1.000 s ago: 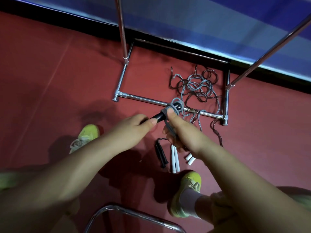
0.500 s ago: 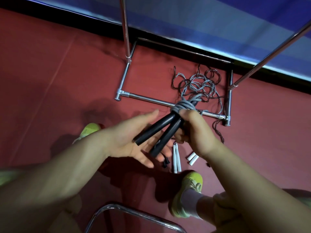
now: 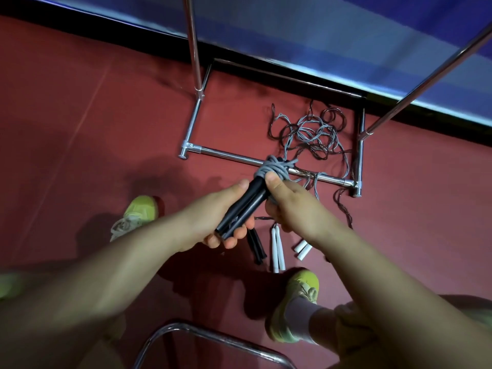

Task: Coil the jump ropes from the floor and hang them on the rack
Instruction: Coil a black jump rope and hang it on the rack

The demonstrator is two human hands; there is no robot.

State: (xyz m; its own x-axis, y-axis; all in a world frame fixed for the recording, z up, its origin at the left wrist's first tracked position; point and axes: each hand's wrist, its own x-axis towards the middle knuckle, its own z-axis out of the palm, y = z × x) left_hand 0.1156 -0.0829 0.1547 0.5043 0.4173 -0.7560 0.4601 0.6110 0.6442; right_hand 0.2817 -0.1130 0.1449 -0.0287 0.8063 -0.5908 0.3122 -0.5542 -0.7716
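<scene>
While your left hand [image 3: 213, 222] cups the black handles [image 3: 245, 206] and your right hand [image 3: 290, 201] pinches the grey coil [image 3: 274, 169], any slackening could unwind it onto the tangled ropes [image 3: 308, 134] beyond, under the rack [image 3: 239, 157].

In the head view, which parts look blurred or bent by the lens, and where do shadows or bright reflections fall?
Head view: both forearms blur toward the lower edge, while the black handles and grey cord between the left hand and right hand stay fairly sharp. The wide lens splays the rack posts outward. Dark shadows lie on the red floor under the arms. The rack's base bar shows bright glints.
</scene>
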